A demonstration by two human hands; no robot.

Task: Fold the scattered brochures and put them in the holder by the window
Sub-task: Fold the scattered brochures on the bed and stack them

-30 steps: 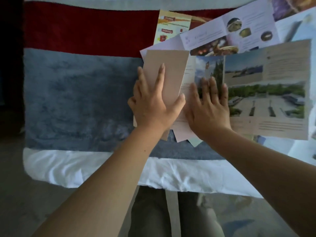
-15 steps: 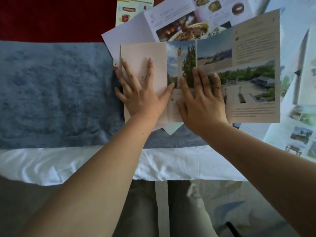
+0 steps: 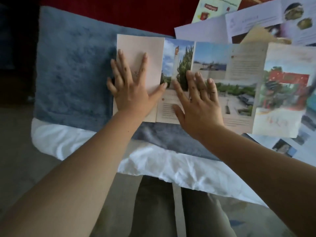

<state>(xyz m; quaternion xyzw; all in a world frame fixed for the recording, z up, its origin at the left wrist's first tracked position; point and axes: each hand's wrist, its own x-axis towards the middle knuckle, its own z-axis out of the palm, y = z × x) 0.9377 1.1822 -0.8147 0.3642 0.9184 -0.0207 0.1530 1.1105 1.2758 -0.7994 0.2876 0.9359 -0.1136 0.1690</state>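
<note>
A long travel brochure (image 3: pixel 239 71) with sky, tree and plaza photos lies spread across the blue blanket. Its left panel (image 3: pixel 150 52) is folded over and shows a plain beige back. My left hand (image 3: pixel 131 89) presses flat on that beige panel with fingers spread. My right hand (image 3: pixel 198 100) lies flat on the photo panels just to the right, fingers straight. The brochure's far right panel (image 3: pixel 282 93) is blurred and lifted a little. More brochures (image 3: pixel 256 19) with food pictures lie behind it. No holder is in view.
The fluffy blue blanket (image 3: pixel 71 74) covers a bed with a white sheet (image 3: pixel 171 168) at the front edge and a red cover (image 3: pixel 111 12) behind. Other leaflets (image 3: pixel 290 146) lie at the right. My legs show below the bed edge.
The beige left panel has been pressed down flat under my left hand. The brochure has shifted a little leftwards on the blanket, and its right end panel has come into view.
</note>
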